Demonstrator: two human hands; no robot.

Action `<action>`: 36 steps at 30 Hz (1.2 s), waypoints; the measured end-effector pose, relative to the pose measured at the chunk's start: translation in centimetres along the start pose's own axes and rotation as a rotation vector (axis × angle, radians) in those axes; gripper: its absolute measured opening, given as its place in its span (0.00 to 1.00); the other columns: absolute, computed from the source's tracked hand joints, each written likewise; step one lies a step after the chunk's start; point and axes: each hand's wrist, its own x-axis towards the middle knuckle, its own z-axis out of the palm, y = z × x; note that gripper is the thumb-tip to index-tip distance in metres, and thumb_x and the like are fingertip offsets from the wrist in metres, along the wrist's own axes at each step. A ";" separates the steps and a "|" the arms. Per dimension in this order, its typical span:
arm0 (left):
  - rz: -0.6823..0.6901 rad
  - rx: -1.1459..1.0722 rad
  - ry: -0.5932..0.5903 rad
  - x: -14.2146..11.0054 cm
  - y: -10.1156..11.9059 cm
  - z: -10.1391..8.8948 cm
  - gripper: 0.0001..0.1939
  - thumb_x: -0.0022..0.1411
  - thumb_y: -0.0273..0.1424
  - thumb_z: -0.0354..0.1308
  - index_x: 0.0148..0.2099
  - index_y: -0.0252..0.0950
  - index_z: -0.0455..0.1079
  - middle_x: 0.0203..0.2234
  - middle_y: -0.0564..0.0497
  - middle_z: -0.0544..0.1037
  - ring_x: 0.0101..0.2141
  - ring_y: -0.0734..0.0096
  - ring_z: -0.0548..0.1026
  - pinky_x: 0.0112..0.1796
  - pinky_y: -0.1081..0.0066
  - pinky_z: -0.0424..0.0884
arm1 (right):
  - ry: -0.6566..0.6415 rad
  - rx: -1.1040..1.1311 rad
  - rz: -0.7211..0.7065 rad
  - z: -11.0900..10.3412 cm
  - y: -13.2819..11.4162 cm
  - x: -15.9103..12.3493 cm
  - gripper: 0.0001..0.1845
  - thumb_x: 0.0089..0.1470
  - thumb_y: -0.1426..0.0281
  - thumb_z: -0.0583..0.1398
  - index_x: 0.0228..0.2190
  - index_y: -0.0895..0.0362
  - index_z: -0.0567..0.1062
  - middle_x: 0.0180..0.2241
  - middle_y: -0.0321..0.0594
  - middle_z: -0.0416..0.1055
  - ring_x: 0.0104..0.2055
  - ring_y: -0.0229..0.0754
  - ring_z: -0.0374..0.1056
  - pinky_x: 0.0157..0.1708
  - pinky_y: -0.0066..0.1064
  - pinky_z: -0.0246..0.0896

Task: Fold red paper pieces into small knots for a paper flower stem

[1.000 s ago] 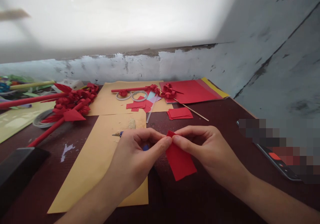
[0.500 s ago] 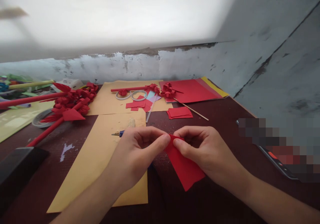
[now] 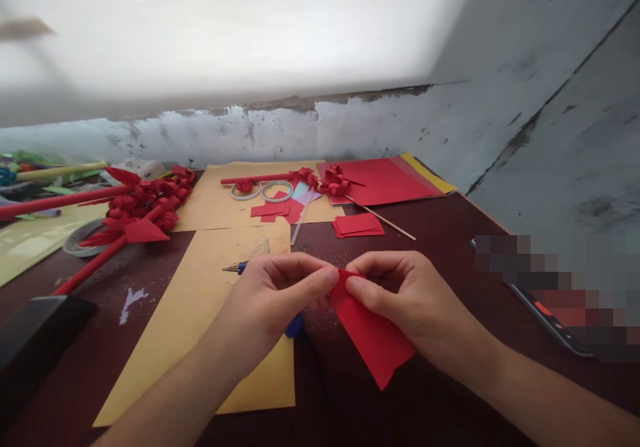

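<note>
A strip of red paper [image 3: 369, 330] hangs slanting between my hands, its lower end free above the dark table. My left hand [image 3: 280, 307] is closed, thumb and forefinger pinching the strip's upper left corner. With thumb and bent fingers, my right hand [image 3: 405, 294] grips the upper right edge. Behind my left hand lies a blue glue gun [image 3: 294, 327], its metal nozzle pointing left and most of its body hidden. A stack of red paper rectangles [image 3: 359, 225] rests beyond the hands.
Red paper flowers [image 3: 143, 200] on red stems lie at left, near a black box [image 3: 43, 340]. Tape rolls [image 3: 277, 192] and a thin wooden stick [image 3: 385, 219] sit farther back. Yellow paper [image 3: 200, 340] covers the table's left-middle. A phone [image 3: 560, 330] lies at right.
The strip's lower end has swung slightly down and to the right. Both hands keep their pinch with little movement. More of the glue gun's blue body shows beneath my left hand.
</note>
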 end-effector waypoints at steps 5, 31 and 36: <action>0.023 0.034 0.031 -0.1 0.0 0.1 0.08 0.64 0.38 0.71 0.35 0.39 0.86 0.26 0.53 0.83 0.28 0.79 0.74 0.29 0.82 0.68 | 0.012 0.008 -0.011 0.1 0.1 0.0 0.05 0.47 0.77 0.73 0.28 0.55 0.85 0.27 0.32 0.79 0.29 0.32 0.69 0.28 0.18 0.64; 0.203 0.552 0.357 -1.2 0.3 2.0 0.09 0.61 0.36 0.66 0.31 0.40 0.84 0.24 0.53 0.83 0.24 0.72 0.76 0.24 0.75 0.67 | 0.019 -0.237 -0.055 0.5 0.2 -0.2 0.05 0.53 0.68 0.69 0.28 0.57 0.84 0.27 0.37 0.78 0.30 0.38 0.68 0.30 0.26 0.64; 0.179 0.512 0.280 -0.9 0.5 1.8 0.10 0.62 0.36 0.66 0.31 0.38 0.84 0.23 0.52 0.83 0.24 0.72 0.76 0.24 0.76 0.67 | 0.025 -0.239 -0.046 0.5 0.1 -0.3 0.04 0.52 0.69 0.69 0.28 0.57 0.84 0.27 0.37 0.78 0.29 0.37 0.67 0.29 0.26 0.62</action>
